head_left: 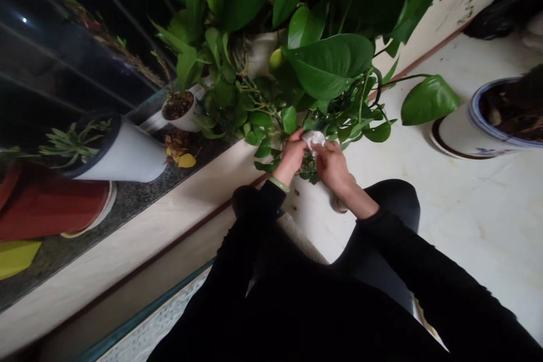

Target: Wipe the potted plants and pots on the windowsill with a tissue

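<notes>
Partly hidden — a white wad between both hands.

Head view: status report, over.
Left grip and right grip at white wad; closure unclear. Small leaves crowd around. Large leaf just beyond.

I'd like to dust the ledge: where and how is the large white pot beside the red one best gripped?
Probably two-handed around the large white pot, just below its rim, from the room side of the ledge. It narrows toward the base, so the wider top should resist slipping; leaves spread at its mouth, and the red pot and small white pot flank it.
</notes>
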A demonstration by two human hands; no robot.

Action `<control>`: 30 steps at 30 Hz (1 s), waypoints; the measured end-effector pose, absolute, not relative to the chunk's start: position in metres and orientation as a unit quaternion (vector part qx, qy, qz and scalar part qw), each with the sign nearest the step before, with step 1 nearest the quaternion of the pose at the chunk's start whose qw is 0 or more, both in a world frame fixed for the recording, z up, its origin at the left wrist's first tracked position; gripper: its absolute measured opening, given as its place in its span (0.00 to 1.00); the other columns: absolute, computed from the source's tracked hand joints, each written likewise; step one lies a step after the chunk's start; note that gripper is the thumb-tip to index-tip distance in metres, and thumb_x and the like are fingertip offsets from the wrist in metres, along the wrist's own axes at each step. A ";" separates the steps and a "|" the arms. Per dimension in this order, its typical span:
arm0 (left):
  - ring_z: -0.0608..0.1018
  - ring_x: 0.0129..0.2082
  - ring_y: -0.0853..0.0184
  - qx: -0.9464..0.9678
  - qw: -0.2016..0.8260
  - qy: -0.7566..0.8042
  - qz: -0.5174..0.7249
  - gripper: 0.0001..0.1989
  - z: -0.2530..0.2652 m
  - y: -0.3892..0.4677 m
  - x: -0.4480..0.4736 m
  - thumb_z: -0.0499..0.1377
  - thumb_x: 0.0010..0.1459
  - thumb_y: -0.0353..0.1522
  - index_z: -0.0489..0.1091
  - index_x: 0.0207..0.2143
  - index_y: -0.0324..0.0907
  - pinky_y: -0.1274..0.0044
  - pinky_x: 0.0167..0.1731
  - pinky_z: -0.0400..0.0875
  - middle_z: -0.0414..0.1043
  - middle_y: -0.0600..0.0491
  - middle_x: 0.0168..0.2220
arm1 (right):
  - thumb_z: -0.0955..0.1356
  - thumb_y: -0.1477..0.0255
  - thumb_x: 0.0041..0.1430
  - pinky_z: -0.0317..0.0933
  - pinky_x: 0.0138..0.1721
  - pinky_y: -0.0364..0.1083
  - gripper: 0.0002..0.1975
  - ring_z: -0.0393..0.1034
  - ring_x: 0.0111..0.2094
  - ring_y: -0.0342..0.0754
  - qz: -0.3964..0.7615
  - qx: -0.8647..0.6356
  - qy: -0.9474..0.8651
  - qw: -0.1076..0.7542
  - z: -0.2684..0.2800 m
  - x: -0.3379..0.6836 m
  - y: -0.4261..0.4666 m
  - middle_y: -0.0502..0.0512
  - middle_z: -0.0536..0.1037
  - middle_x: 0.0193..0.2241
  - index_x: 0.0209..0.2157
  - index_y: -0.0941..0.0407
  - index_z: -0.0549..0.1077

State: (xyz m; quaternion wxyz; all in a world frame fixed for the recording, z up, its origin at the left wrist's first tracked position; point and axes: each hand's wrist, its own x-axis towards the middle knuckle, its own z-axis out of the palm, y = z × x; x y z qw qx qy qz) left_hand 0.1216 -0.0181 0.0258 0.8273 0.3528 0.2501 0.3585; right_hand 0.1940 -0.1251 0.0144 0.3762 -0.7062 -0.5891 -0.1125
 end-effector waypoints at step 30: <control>0.82 0.46 0.65 0.426 0.764 0.271 0.402 0.04 0.014 -0.002 0.128 0.69 0.54 0.25 0.79 0.31 0.42 0.72 0.57 0.73 0.81 0.57 0.32 | 0.62 0.75 0.65 0.71 0.47 0.58 0.21 0.74 0.43 0.60 -0.138 -0.729 -0.507 0.438 0.025 0.211 -0.125 0.62 0.79 0.40 0.54 0.56 0.81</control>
